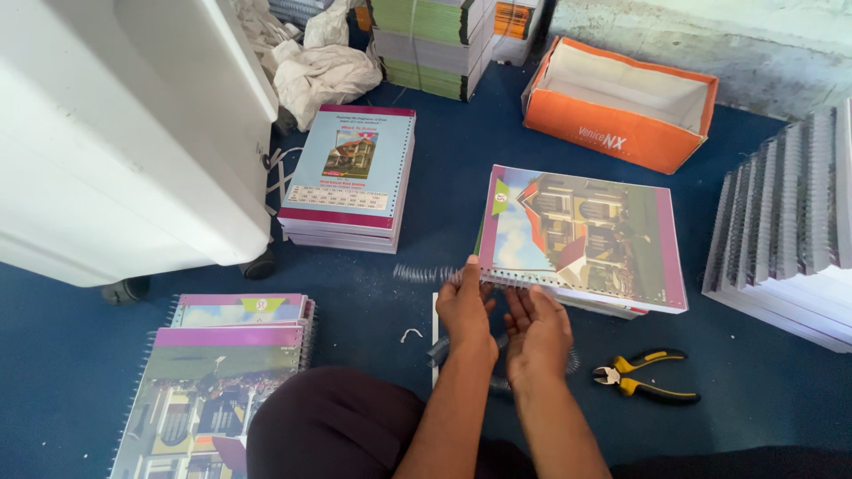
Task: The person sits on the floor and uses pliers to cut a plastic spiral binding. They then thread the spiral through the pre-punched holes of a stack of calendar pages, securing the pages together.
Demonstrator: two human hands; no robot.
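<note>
A notebook with a house picture on its cover lies on the blue floor, atop a thin stack. A metal spiral coil sticks out to the left of its near punched edge. My left hand pinches that edge and the coil where they meet. My right hand is beside it, fingers curled at the same edge, touching the binding. Whether the right hand grips the coil is hard to tell.
Yellow-handled pliers lie right of my hands. A stack of bound notebooks sits ahead left, more spiral notebooks near left. An orange box, piles of coils at right, a white machine at left.
</note>
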